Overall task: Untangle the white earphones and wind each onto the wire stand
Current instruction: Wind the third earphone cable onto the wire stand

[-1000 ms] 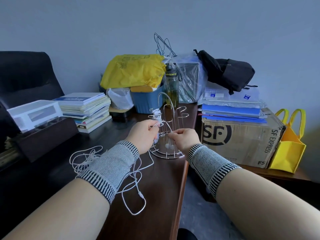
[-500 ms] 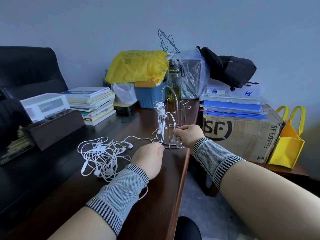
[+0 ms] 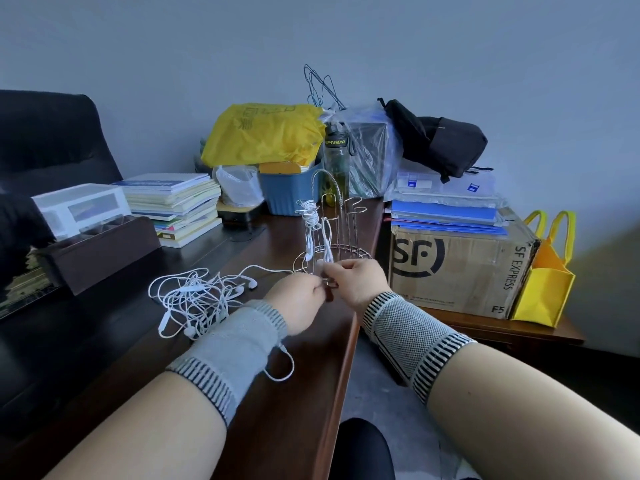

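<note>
Just 1 head-worn wide-angle camera looks forward and down along both forearms, close over the desk point(image 3: 284, 403), facing the cluttered far wall.

Dark wooden desk point(image 3: 284, 393), tangled white earphones point(image 3: 194, 299), wire stand point(image 3: 332, 237), book stack point(image 3: 176, 206), blue tub point(image 3: 287, 195)

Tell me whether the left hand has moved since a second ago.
Yes. The left hand pulled back from the upper hook of the silver wire stand to below its base ring, toward the person.
</note>
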A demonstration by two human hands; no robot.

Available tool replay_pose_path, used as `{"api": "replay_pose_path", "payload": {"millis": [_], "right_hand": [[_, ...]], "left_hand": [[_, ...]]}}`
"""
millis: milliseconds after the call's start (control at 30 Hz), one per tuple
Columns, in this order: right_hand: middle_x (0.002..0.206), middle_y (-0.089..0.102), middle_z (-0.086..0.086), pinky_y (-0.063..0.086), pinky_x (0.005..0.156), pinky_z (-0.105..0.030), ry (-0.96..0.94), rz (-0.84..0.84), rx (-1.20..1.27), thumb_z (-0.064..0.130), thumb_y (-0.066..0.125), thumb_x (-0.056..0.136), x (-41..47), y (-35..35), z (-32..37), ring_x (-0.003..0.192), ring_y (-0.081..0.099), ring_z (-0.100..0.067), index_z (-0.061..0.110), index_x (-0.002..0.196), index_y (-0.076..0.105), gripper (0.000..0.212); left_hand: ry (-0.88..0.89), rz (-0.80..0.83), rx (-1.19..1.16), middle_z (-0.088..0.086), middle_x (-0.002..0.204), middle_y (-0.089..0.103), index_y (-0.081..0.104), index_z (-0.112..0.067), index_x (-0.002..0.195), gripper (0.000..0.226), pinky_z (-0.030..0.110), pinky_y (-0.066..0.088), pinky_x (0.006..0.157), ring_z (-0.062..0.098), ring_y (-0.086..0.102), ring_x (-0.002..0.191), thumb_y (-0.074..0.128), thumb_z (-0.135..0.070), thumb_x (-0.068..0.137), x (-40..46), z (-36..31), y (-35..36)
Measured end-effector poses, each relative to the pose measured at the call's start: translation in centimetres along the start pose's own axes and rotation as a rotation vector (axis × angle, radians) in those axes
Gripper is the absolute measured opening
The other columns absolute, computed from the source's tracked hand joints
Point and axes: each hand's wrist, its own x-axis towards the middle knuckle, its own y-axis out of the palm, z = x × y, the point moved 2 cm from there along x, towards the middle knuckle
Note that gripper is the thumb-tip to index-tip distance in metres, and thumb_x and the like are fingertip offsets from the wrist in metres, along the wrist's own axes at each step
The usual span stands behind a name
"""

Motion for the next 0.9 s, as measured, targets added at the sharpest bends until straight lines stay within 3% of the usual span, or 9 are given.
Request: {"api": "replay_pose_path", "payload": {"millis": [100, 333, 433, 600, 633, 667, 700, 800, 900], "right_hand": [[0.057, 0.056, -0.002, 0.036, 0.045, -0.022, 0.051, -0.047, -0.149, 0.033, 0.063, 0.089, 0.1, -1.5, -0.6, 0.044, 0.041, -0.010, 0.005, 0.082, 0.076, 0.031], [0.059, 0.056, 0.001, 0.042, 0.052, -0.026, 0.047, -0.030, -0.301, 0.028, 0.055, 0.091, 0.0, -1.4, 0.4, 0.052, 0.048, -0.014, 0.007, 0.089, 0.075, 0.029], [0.064, 0.059, -0.001, 0.041, 0.051, -0.025, 0.121, -0.078, -0.299, 0.021, 0.052, 0.090, 0.7, -2.9, -0.2, 0.052, 0.049, -0.014, 0.004, 0.090, 0.073, 0.027], [0.072, 0.062, -0.008, 0.043, 0.053, -0.024, 0.174, -0.074, -0.257, 0.019, 0.052, 0.090, 0.7, -2.7, -0.9, 0.055, 0.050, -0.017, -0.004, 0.092, 0.071, 0.030], [0.071, 0.061, -0.008, 0.042, 0.052, -0.024, 0.175, -0.055, -0.277, 0.019, 0.051, 0.091, 0.6, -2.5, -0.9, 0.054, 0.050, -0.017, -0.004, 0.092, 0.071, 0.030], [0.070, 0.060, -0.007, 0.041, 0.049, -0.023, 0.169, -0.042, -0.303, 0.020, 0.051, 0.091, 0.4, -2.4, -1.0, 0.052, 0.049, -0.016, -0.004, 0.092, 0.070, 0.030], [0.068, 0.059, -0.005, 0.039, 0.047, -0.022, 0.164, -0.032, -0.334, 0.021, 0.052, 0.091, 0.3, -2.3, -0.9, 0.051, 0.048, -0.015, -0.003, 0.092, 0.070, 0.030], [0.062, 0.054, -0.003, 0.034, 0.043, -0.021, 0.127, -0.018, -0.484, 0.027, 0.053, 0.092, 0.1, -2.3, -0.9, 0.049, 0.046, -0.013, 0.002, 0.084, 0.069, 0.031], [0.054, 0.045, 0.000, 0.028, 0.038, -0.019, 0.113, -0.036, -0.573, 0.026, 0.057, 0.091, 0.0, -2.6, -0.9, 0.045, 0.042, -0.012, 0.007, 0.064, 0.053, 0.033]], "left_hand": [[-0.081, 0.067, -0.244, -0.008, 0.053, 0.045, 0.067, -0.022, 0.072, 0.028, 0.021, 0.030, 0.044, 0.007, 0.037, 0.042, 0.051, -0.025, 0.095, -0.5, 2.1, -2.1], [-0.096, 0.065, -0.067, -0.013, 0.038, 0.039, 0.072, -0.015, 0.083, 0.024, 0.020, 0.032, 0.045, 0.005, 0.034, 0.036, 0.063, -0.036, 0.091, -2.8, 3.7, -9.6], [-0.125, -0.012, -0.166, -0.011, 0.036, 0.037, 0.073, -0.012, 0.089, 0.019, 0.021, 0.028, 0.044, 0.005, 0.030, 0.036, 0.066, -0.029, 0.090, -3.4, 5.9, -12.3], [-0.156, -0.226, -0.396, 0.000, 0.045, 0.041, 0.075, -0.009, 0.090, 0.016, 0.024, 0.028, 0.045, 0.007, 0.022, 0.051, 0.069, -0.023, 0.088, -3.4, 8.5, -12.3], [-0.152, -0.276, -0.396, 0.010, 0.055, 0.056, 0.076, -0.012, 0.089, 0.015, 0.030, 0.037, 0.052, 0.005, 0.022, 0.060, 0.069, -0.025, 0.088, -3.4, 8.6, -11.9], [-0.152, -0.334, -0.393, 0.015, 0.077, 0.069, 0.076, -0.015, 0.089, 0.014, 0.034, 0.044, 0.061, 0.018, 0.043, 0.099, 0.069, -0.027, 0.088, -3.4, 8.5, -11.4], [-0.164, -0.390, -0.379, 0.012, 0.097, 0.072, 0.076, -0.019, 0.089, 0.012, 0.032, 0.046, 0.067, 0.020, 0.059, 0.067, 0.069, -0.028, 0.088, -3.4, 8.4, -11.1], [-0.181, -0.502, -0.410, 0.002, 0.108, 0.069, 0.073, -0.027, 0.082, 0.009, 0.027, 0.044, 0.073, 0.025, 0.064, 0.093, 0.068, -0.030, 0.089, -3.2, 8.2, -10.4], [-0.142, -0.456, -0.408, -0.005, 0.092, 0.071, 0.072, -0.031, 0.079, 0.009, 0.025, 0.047, 0.071, 0.015, 0.063, 0.084, 0.069, -0.031, 0.088, -2.9, 6.9, -9.6]]}}
